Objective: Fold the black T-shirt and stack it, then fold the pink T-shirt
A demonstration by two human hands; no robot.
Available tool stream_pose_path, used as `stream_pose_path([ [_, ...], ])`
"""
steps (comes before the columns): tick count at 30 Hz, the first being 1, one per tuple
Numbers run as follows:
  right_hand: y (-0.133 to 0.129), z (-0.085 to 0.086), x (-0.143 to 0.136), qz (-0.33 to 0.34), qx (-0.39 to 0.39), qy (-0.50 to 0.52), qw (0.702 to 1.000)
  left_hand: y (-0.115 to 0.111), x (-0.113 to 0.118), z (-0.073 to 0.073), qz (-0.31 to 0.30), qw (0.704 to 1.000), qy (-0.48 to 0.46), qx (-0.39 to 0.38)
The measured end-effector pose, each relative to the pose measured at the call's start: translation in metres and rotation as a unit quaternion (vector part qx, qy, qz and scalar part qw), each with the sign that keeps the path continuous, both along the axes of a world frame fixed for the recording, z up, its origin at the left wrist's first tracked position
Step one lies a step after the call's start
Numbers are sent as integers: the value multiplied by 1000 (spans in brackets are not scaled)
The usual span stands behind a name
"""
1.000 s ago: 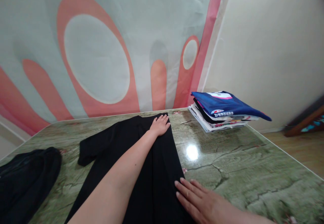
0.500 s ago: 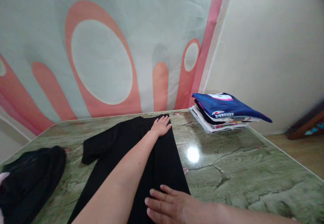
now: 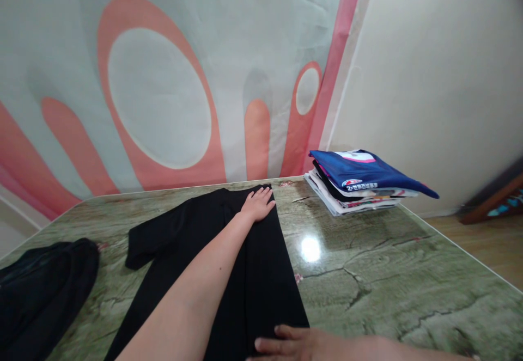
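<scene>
A black short-sleeved shirt [image 3: 180, 236] lies on the table, its right side folded over and one sleeve pointing left. My left hand [image 3: 257, 204] presses flat on its far right corner, near the collar, with fingers spread. My left forearm crosses over the cloth. Low in the view, my right hand [image 3: 296, 344] rests palm down on the near part of the shirt, fingers apart; its lower part is cut off by the frame's edge.
A stack of folded clothes [image 3: 359, 181], blue on top, sits at the table's back right. Another dark garment [image 3: 49, 290] lies at the left. The marble-patterned table [image 3: 392, 274] meets a wall with a printed covering [image 3: 229, 50].
My right hand has slid down the shirt, toward me and slightly right. My left hand stays on the far corner. The view has shifted slightly.
</scene>
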State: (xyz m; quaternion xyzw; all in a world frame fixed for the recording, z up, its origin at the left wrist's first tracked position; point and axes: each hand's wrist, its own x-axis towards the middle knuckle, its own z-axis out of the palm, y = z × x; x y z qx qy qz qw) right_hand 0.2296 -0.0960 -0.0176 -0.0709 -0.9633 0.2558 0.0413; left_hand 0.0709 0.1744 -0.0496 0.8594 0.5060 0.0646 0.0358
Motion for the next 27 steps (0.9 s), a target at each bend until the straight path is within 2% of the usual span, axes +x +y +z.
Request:
stream_pose_path([
  [2, 5, 17, 4, -5, -26, 4, 1000, 0, 1, 2, 0, 1000, 2, -6],
  [5, 13, 43, 8, -133, -8, 8, 991, 0, 1, 12, -4, 1000, 10, -17],
  [6, 14, 48, 9, -149, -2, 10, 989, -1, 0, 17, -8, 1000, 14, -23],
  [8, 15, 53, 10, -114, -9, 24, 993, -8, -4, 30, -15, 999, 22, -30],
  [10, 17, 50, 10, -89, -21, 58, 994, -26, -11, 42, -35, 999, 22, -1],
  [12, 23, 42, 12, -155, 0, 103, 983, -56, -19, 49, -73, 996, 15, 55],
  [15, 39, 23, 16, -306, 82, 126, 940, -112, -36, 45, -134, 988, 18, 70],
  [18, 54, 11, 20, -359, 132, 76, 921, -156, -54, 34, -137, 988, 28, 70],
  [20, 62, 11, 18, -367, 145, 41, 918, -170, -62, 29, -134, 988, 27, 75],
  [23, 83, 16, 4, -389, 161, 33, 906, -173, -66, 27, -136, 987, 24, 80],
  [27, 137, 6, -31, -428, 168, 54, 886, -172, -63, 29, -125, 989, 26, 69],
])
